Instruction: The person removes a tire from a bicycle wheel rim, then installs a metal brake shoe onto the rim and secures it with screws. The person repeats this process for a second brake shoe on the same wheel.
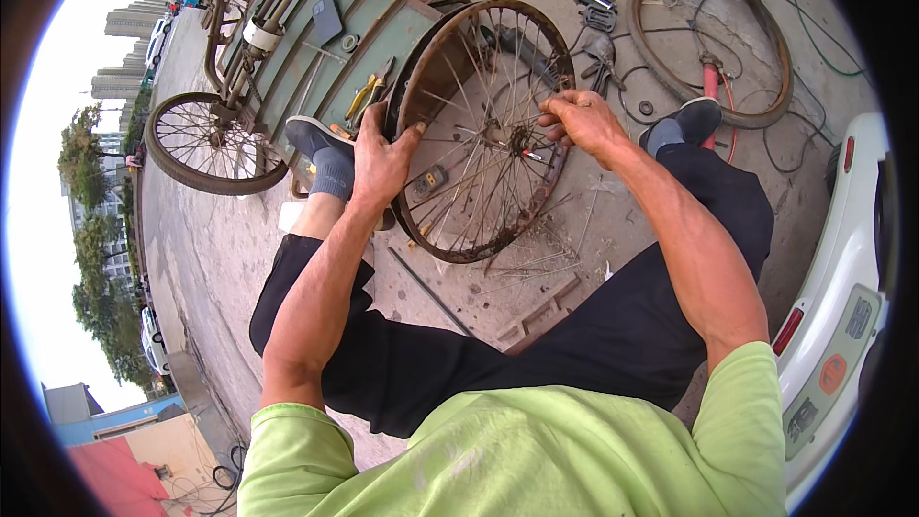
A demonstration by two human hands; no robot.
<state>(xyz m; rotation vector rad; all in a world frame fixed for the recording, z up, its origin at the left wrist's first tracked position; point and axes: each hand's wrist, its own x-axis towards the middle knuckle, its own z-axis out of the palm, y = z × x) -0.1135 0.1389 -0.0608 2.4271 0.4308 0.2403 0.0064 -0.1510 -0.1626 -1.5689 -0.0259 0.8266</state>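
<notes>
A rusty spoked wheel rim [459, 254] stands tilted between my legs, with no tyre on it. My left hand [385, 161] is wrapped round its left edge, thumb on the inner side. At the opposite edge, my right hand [586, 123] is closed in a pinch beside the spokes; what its fingertips hold, if anything, I cannot make out. Spokes run from the hub [495, 131] to the rim, and several cross loosely. A small red-and-white piece [531, 155] shows among them. Through the spokes I see a grey-and-yellow tool [427, 182] on the ground.
At the upper left a green cargo tricycle [287, 77] lies tipped over, with yellow-handled pliers [369, 94] and a phone [326, 19] on it. A tyre [651, 53] and red pump [710, 84] are at the right, near a white vehicle [831, 325]. Loose spokes [536, 263] litter the ground.
</notes>
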